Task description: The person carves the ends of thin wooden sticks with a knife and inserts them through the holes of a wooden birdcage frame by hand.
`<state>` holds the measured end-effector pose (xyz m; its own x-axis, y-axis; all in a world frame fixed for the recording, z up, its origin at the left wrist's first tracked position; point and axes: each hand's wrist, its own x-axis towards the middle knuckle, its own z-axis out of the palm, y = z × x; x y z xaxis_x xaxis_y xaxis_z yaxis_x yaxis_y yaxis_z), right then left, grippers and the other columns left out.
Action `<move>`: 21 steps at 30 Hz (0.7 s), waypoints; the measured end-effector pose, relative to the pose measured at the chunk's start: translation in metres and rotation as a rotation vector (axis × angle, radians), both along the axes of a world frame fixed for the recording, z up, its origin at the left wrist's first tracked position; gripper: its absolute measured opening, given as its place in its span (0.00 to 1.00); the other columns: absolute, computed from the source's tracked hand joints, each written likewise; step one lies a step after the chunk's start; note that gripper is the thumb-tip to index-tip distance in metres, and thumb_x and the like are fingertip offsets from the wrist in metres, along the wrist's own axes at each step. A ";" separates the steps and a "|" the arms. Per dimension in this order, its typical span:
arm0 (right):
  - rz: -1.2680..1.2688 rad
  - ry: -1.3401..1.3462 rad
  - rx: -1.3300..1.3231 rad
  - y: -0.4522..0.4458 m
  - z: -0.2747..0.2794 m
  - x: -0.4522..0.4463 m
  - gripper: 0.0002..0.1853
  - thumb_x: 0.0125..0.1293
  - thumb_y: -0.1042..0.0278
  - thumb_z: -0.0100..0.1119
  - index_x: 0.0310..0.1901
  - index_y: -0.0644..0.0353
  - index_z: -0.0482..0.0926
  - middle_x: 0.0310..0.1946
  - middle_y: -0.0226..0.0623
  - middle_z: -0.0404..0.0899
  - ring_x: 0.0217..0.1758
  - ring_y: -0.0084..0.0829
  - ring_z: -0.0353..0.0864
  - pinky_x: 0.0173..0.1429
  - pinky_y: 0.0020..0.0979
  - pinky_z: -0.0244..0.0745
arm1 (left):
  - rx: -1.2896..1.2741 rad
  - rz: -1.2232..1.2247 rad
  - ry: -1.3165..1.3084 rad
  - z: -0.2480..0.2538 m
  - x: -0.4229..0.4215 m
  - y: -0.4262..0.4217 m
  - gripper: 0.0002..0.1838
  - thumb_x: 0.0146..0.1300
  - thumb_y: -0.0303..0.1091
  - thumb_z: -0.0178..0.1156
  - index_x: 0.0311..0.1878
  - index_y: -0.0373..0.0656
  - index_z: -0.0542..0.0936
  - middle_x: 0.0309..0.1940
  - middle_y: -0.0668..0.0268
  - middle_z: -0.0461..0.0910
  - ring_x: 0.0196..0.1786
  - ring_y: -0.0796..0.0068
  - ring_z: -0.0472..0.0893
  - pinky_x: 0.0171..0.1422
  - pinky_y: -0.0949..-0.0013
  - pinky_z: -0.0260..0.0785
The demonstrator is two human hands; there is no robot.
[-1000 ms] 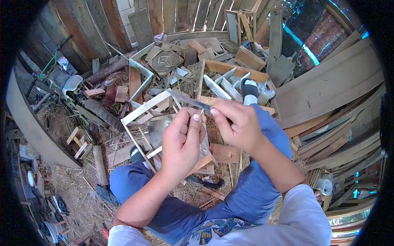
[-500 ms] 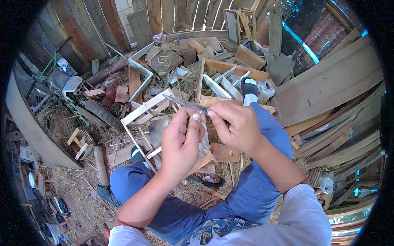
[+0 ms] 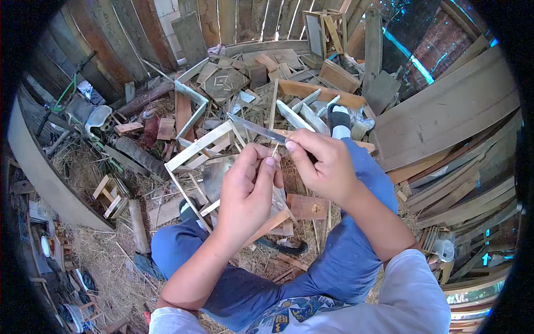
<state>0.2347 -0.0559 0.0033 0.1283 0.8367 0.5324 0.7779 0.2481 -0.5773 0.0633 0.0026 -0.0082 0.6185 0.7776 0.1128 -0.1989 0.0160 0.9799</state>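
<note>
My right hand point(image 3: 324, 167) is closed round the handle end of a knife point(image 3: 257, 128), its narrow grey blade pointing up and to the left. Between the thumb and fingers of my left hand point(image 3: 248, 186) is a thin wooden stick point(image 3: 275, 149), its pale tip standing up just below the blade. Whether blade and stick touch, I cannot tell. Both hands are close together above my spread knees. Beneath them stands a pale wooden frame point(image 3: 196, 149), partly hidden by my left hand and forearm.
Scrap boards and broken wooden frames lie heaped ahead, among them a white-edged frame point(image 3: 192, 119). A wide plank point(image 3: 445, 111) leans at the right, over stacked boards point(image 3: 461, 195). A curved panel point(image 3: 53, 172) stands at the left. Straw point(image 3: 111, 261) covers the ground.
The knife and my right hand have shifted slightly right, away from my left fingers. More of the stick shows between my hands. My left hand has lowered a little.
</note>
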 end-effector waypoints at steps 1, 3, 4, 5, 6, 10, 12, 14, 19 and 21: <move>-0.009 -0.001 0.004 0.000 0.000 0.001 0.04 0.71 0.69 0.63 0.39 0.59 0.80 0.30 0.43 0.82 0.32 0.49 0.83 0.36 0.44 0.76 | 0.029 0.001 0.003 -0.001 0.001 0.001 0.05 0.82 0.27 0.50 0.48 0.36 0.74 0.29 0.69 0.75 0.33 0.84 0.75 0.38 0.74 0.68; -0.005 0.008 0.009 0.000 0.000 0.001 0.04 0.71 0.69 0.63 0.39 0.59 0.80 0.30 0.43 0.82 0.32 0.50 0.84 0.36 0.45 0.77 | 0.025 -0.019 0.054 0.001 -0.001 0.003 0.06 0.83 0.28 0.50 0.49 0.36 0.74 0.32 0.70 0.75 0.34 0.83 0.74 0.38 0.75 0.67; 0.001 0.017 0.015 0.000 0.000 0.002 0.04 0.71 0.69 0.63 0.39 0.59 0.80 0.29 0.43 0.82 0.32 0.50 0.84 0.36 0.45 0.77 | 0.021 -0.038 0.106 0.002 -0.002 0.005 0.06 0.84 0.29 0.49 0.51 0.36 0.73 0.36 0.71 0.75 0.35 0.83 0.74 0.39 0.75 0.65; 0.001 0.018 0.014 0.001 -0.001 0.002 0.04 0.71 0.69 0.63 0.39 0.59 0.80 0.29 0.43 0.82 0.32 0.50 0.84 0.36 0.45 0.77 | 0.020 -0.038 0.107 0.004 -0.004 0.005 0.06 0.84 0.29 0.49 0.51 0.36 0.73 0.36 0.71 0.75 0.35 0.83 0.74 0.39 0.75 0.65; 0.003 0.015 0.027 0.001 -0.002 0.002 0.04 0.71 0.69 0.63 0.39 0.59 0.80 0.29 0.43 0.82 0.32 0.50 0.84 0.36 0.45 0.77 | -0.005 -0.045 0.149 0.007 -0.005 0.006 0.06 0.84 0.29 0.49 0.51 0.37 0.73 0.36 0.71 0.75 0.35 0.83 0.74 0.38 0.75 0.65; -0.025 -0.005 -0.033 0.001 -0.001 0.004 0.04 0.71 0.69 0.62 0.40 0.58 0.81 0.29 0.43 0.82 0.32 0.49 0.84 0.35 0.45 0.77 | -0.061 -0.001 0.091 0.002 -0.004 0.004 0.06 0.84 0.29 0.49 0.50 0.37 0.73 0.37 0.69 0.75 0.33 0.83 0.74 0.36 0.76 0.65; -0.026 -0.004 -0.030 0.001 -0.002 0.004 0.04 0.72 0.69 0.62 0.40 0.58 0.81 0.28 0.43 0.82 0.32 0.49 0.84 0.35 0.45 0.76 | -0.029 -0.016 0.116 0.003 -0.004 0.004 0.05 0.83 0.28 0.50 0.49 0.37 0.73 0.36 0.69 0.75 0.33 0.83 0.74 0.36 0.76 0.65; -0.027 -0.004 -0.026 0.001 -0.001 0.004 0.04 0.72 0.69 0.62 0.40 0.57 0.81 0.28 0.43 0.82 0.31 0.49 0.84 0.34 0.45 0.76 | 0.003 -0.029 0.139 0.003 -0.002 0.005 0.05 0.83 0.28 0.50 0.48 0.37 0.72 0.35 0.69 0.75 0.32 0.83 0.74 0.36 0.76 0.65; -0.014 0.027 -0.034 0.001 -0.001 0.001 0.04 0.72 0.69 0.62 0.38 0.59 0.80 0.27 0.45 0.81 0.29 0.49 0.82 0.33 0.45 0.74 | 0.014 0.046 0.084 0.002 0.000 0.002 0.02 0.81 0.24 0.52 0.47 0.38 0.72 0.28 0.71 0.74 0.30 0.84 0.75 0.34 0.76 0.66; -0.043 0.027 -0.076 -0.001 0.002 0.003 0.05 0.72 0.70 0.62 0.38 0.60 0.80 0.27 0.46 0.80 0.29 0.49 0.82 0.33 0.45 0.74 | 0.039 0.066 0.088 0.003 0.001 0.002 0.03 0.80 0.24 0.53 0.45 0.37 0.71 0.26 0.70 0.75 0.29 0.85 0.75 0.32 0.75 0.66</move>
